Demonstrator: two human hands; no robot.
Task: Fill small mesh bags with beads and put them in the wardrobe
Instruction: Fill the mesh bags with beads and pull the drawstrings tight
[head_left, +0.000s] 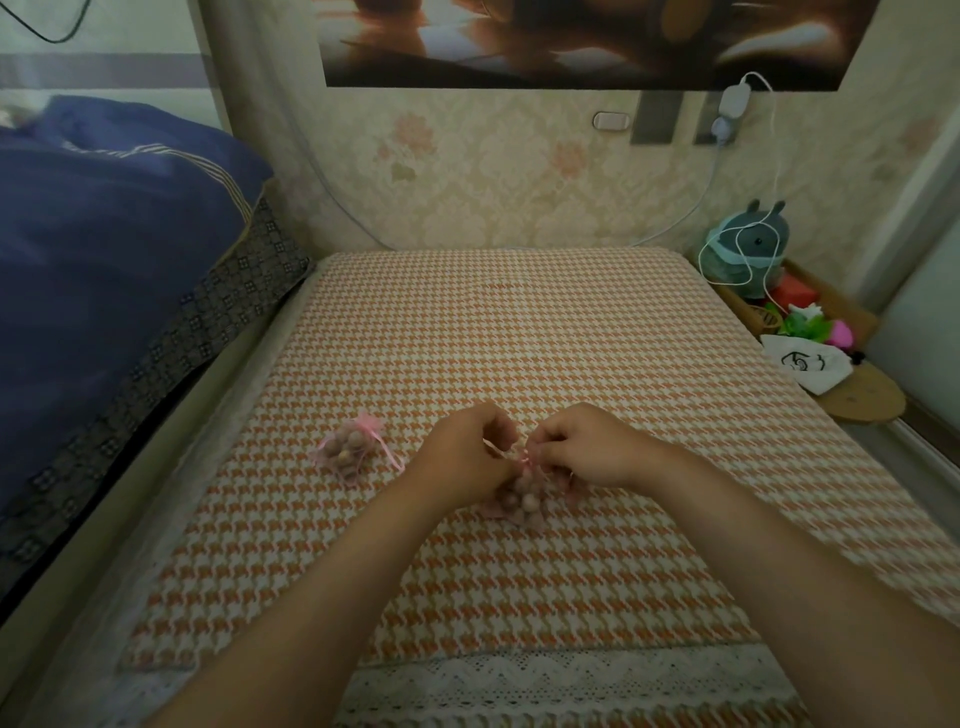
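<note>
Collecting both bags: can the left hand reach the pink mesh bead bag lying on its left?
Likely yes: only houndstooth cloth between left hand and pink mesh bead bag, though it pinches a pink ribbon.

Blue quilt (104, 234) left; plush toy (750, 244) right, by wall.

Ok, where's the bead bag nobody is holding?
In the head view the bead bag lies on the checked cover, left of the left hand, not touching it.
</note>
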